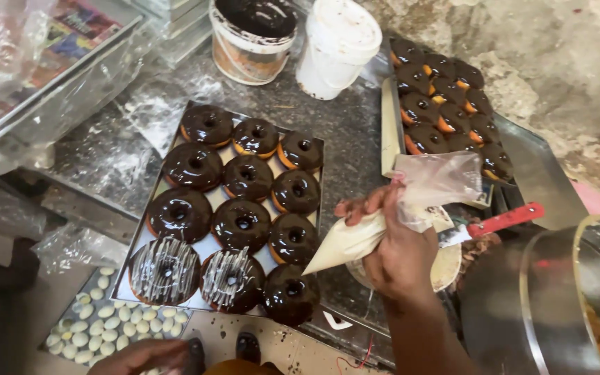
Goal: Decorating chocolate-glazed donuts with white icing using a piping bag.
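My right hand (396, 244) grips a clear piping bag (355, 237) of white icing, its tip pointing left at the tray (148, 221) of chocolate-glazed doughnuts (242, 223). Two doughnuts in the front row, one (165, 269) and its neighbour (230, 278), carry white icing stripes; the rest are plain dark glaze. My left hand (146, 355) rests low at the bottom edge, beside small white pieces (98, 325), holding nothing that I can see.
A second tray of glazed doughnuts (446, 104) stands at the back right. A chocolate-filled tub (253, 38) and a white tub (336, 45) stand at the back. A red-handled knife (494, 223) lies right of my hand, next to a metal bowl (557, 298).
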